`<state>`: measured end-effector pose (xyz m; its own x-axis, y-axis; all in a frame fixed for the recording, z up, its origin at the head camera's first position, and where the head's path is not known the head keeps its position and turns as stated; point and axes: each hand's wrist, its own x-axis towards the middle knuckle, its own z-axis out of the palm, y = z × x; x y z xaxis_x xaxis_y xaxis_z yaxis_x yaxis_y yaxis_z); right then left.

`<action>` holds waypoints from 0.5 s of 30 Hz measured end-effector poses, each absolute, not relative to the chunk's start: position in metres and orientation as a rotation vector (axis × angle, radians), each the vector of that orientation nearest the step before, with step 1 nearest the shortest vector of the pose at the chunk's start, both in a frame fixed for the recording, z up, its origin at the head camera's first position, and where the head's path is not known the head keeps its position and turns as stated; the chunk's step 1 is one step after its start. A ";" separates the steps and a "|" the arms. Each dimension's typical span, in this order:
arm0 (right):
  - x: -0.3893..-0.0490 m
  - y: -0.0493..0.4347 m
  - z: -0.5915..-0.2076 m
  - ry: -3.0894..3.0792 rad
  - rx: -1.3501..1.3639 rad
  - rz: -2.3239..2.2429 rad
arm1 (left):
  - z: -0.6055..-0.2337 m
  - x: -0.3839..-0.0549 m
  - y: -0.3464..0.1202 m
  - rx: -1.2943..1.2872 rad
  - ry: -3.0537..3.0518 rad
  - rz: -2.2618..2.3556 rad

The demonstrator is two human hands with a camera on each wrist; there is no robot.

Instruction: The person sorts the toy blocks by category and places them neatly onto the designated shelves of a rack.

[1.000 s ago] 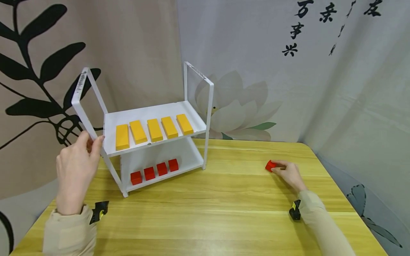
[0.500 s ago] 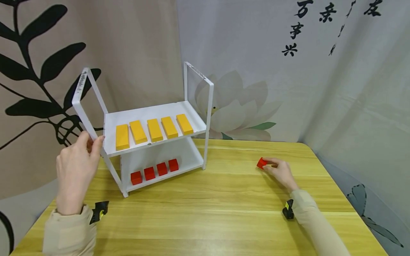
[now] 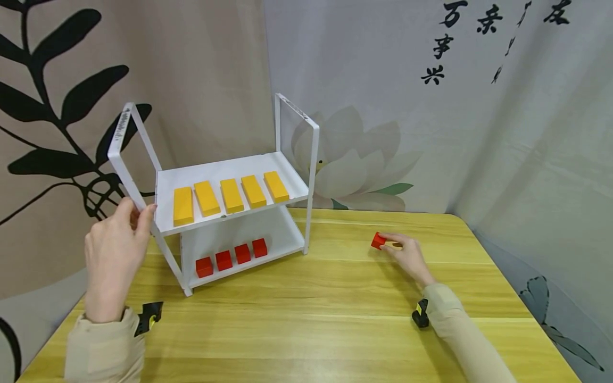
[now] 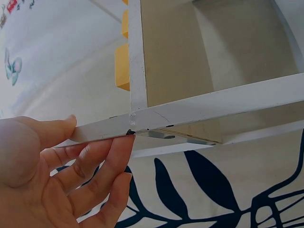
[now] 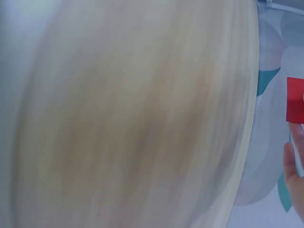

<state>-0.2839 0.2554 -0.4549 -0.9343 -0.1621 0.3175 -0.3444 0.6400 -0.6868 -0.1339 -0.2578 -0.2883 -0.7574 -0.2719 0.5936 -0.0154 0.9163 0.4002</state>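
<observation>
My left hand [image 3: 115, 239] pinches the left front post of a white two-tier shelf [image 3: 215, 166] between thumb and fingers. In the left wrist view the thumb lies on one side of the white post [image 4: 102, 128] and the fingers curl along the other. To the right of the shelf, over the table, my right hand [image 3: 407, 256] pinches a small red cube [image 3: 378, 241] at its fingertips. The cube [image 5: 295, 100] shows at the right edge of the right wrist view, with part of the hand cut off. Several yellow blocks [image 3: 232, 195] lie in a row on the upper tier.
Several more red cubes [image 3: 223, 260] stand in a row on the lower tier. The shelf's right side frame [image 3: 313, 159] rises above the upper tier. A wooden table [image 3: 287, 319] carries the shelf, with printed curtains [image 3: 364, 80] behind it.
My right hand has moved left across the table, toward the shelf, carrying the red cube. The left hand keeps its grip on the post, and the shelf stays in place.
</observation>
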 end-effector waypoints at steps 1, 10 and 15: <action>-0.284 0.252 -0.454 -2.625 0.421 1.185 | -0.288 -0.134 -0.258 0.203 -2.390 -0.489; -0.279 0.227 -0.446 -2.591 0.495 1.209 | -0.288 -0.134 -0.257 0.199 -2.386 -0.494; -0.278 0.211 -0.443 -2.555 0.542 1.179 | -0.288 -0.134 -0.258 0.199 -2.388 -0.493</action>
<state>-0.2777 0.2115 -0.4427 -0.8919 -0.2187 0.3959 -0.4432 0.5973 -0.6684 -0.1340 -0.2576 -0.2881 -0.7563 -0.2695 0.5961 -0.0112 0.9164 0.4000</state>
